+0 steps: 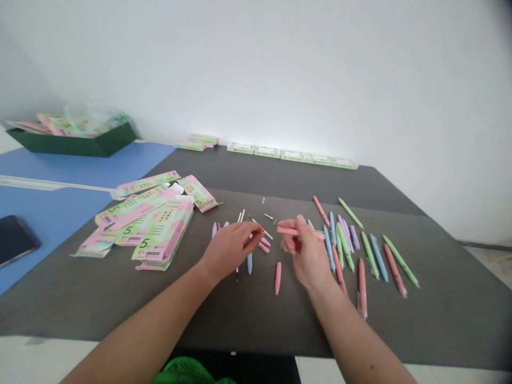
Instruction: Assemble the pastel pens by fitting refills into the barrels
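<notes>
My right hand (307,250) is closed around a pink pen barrel (287,231), held level above the dark table. My left hand (230,242) hovers to its left with thumb and fingers pressed together; what they pinch, if anything, is too small to make out. Below and between the hands lies a pink pen part (278,278). Close to the left fingers are a blue pen part (250,264), pink pieces (264,245), thin white refills (241,215) and a small green piece (268,216). Purple parts (215,229) are partly hidden behind the left hand.
Several pink, green, blue and purple pens (372,255) lie spread at the right. Pink-green packets (160,229) are piled at the left. White-green boxes (294,155) line the back, beside stacked packets (196,142). A green bin (72,144) and a phone (16,240) are at far left.
</notes>
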Motion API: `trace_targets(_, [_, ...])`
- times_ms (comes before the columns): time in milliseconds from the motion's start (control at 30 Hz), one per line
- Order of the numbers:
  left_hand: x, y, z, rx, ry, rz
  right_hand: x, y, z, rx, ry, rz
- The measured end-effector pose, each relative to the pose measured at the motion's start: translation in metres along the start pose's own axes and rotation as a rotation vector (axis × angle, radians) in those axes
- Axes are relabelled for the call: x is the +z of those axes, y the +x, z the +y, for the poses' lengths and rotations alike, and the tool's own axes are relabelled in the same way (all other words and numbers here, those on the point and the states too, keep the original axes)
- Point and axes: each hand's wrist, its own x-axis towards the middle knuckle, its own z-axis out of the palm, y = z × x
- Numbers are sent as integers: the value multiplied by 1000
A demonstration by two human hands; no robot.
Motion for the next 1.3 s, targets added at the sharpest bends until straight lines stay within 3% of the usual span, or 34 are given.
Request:
trace_targets(133, [-2,2,3,-164,-202,18,0,5,2,110,162,29])
trace_targets(333, [11,3,2,-505,-924,157,7,0,9,184,288,-28])
trace_targets(633, [24,1,3,-577,-1065,244,22,-10,17,302,453,-92])
trace_targets(833, [23,0,9,-520,-924,284,24,-12,17,449,715,-89])
trace_targets(1100, [-1,-3,7,-88,-291,263,18,-13,25,544,706,-148])
trace_targets(1300, [2,-7,2,44,-96,197,17,-11,24,545,727,-86])
